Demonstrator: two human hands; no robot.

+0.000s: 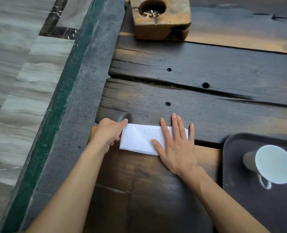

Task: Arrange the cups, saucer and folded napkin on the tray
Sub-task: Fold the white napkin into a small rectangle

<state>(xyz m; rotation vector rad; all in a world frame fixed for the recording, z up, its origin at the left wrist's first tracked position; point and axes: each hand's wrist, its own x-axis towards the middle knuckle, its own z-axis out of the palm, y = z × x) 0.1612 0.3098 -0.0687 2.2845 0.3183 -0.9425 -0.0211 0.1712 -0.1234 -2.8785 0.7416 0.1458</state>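
Tray (236,165) with cup (272,163) at near right, well apart from napkin (137,140) lying left-right on counter (206,106), right hand (176,145) flat on its right end with fingers (174,125) spread, left hand (108,132) pinching its left edge, right hand nearer tray.

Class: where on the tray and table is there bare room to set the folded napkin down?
The tray is bare left of and below the cup. The table is bare between the ashtray and the hands. The near-left edge is crowded by both hands on the napkin.
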